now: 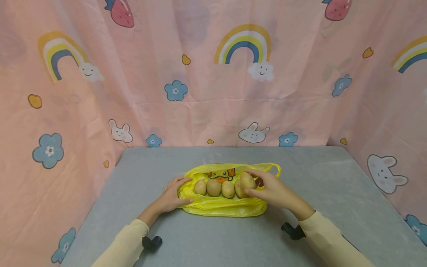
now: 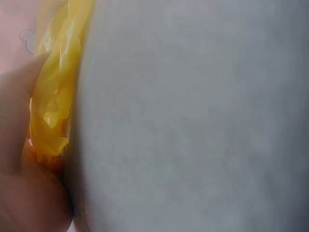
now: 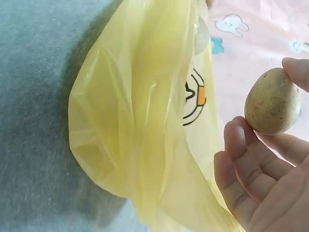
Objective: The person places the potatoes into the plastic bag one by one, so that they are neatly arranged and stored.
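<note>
A yellow plastic bag (image 1: 223,210) with a printed cartoon duck face lies on its side, its mouth spread wide. Inside, several small tan potatoes (image 1: 213,187) sit in a row. My left hand (image 1: 173,194) holds the bag's left end, thumb in front and fingers behind; the crumpled plastic (image 2: 58,96) shows beside the thumb in the left wrist view. At the bag's right end, my right hand (image 1: 271,189) pinches a speckled potato (image 3: 273,101) between thumb and fingers. In the head view this potato (image 1: 247,181) overlaps another just left of it.
The bag stands on a grey table (image 1: 207,241), around its middle. A yellow handle loop (image 1: 277,167) sticks out at the bag's back right. Pink printed cloth (image 1: 207,111) hangs behind the table and along both sides. Each wrist carries a dark strap mount (image 1: 293,231).
</note>
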Action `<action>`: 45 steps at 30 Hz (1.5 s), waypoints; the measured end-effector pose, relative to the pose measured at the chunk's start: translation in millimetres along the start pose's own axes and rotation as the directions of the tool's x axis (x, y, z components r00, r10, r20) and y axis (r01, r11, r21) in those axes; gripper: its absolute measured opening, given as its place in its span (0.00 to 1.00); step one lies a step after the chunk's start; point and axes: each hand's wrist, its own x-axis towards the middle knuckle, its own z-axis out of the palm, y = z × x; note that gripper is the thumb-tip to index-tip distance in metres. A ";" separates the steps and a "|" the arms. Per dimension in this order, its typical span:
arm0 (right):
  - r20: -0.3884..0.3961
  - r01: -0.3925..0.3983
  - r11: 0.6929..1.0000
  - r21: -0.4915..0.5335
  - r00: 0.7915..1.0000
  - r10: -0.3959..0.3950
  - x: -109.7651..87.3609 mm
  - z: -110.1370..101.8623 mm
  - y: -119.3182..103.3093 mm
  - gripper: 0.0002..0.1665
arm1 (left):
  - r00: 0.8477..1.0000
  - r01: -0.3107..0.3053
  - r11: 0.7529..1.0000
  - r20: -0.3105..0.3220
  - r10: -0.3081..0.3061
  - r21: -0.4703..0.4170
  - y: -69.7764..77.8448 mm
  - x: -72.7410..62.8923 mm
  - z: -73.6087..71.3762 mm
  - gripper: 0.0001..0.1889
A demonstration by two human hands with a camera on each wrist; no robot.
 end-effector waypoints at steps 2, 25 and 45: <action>0.018 0.003 1.000 0.020 1.000 -0.004 5.0 1.1 0.8 0.37 | 1.000 0.002 1.000 -0.001 -0.002 -0.002 0.0 0.0 0.1 0.40; 0.152 -0.081 0.994 -0.068 0.984 0.090 55.3 14.9 6.8 0.38 | 1.000 0.009 1.000 0.005 -0.009 -0.007 -0.1 1.2 0.4 0.40; 0.045 -0.101 0.966 -0.237 0.992 0.115 67.0 31.2 6.6 0.38 | 1.000 0.012 1.000 0.009 -0.012 -0.011 0.0 0.2 -0.6 0.40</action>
